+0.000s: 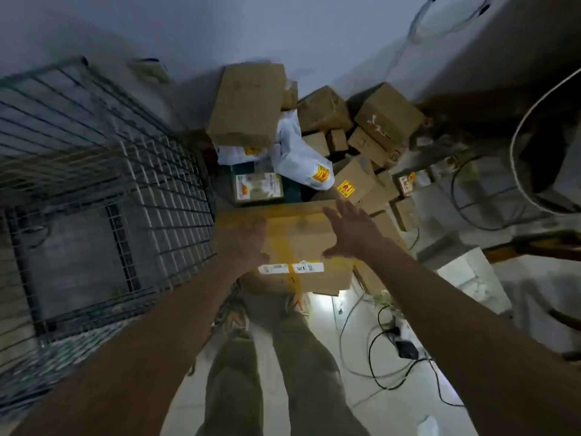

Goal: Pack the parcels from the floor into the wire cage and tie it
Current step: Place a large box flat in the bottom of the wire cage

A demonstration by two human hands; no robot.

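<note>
Both hands out over large cardboard box (301, 243) on floor (314, 372) ahead of my feet. Left hand (248, 240) blurred, seems laid on box's left side; grip unclear to me. Right hand (349, 231) spread, fingers straight, above box's right side. Wire cage (103, 196) just left of box, nothing visible inside. Parcel pile (317, 133) behind box against wall.
</note>
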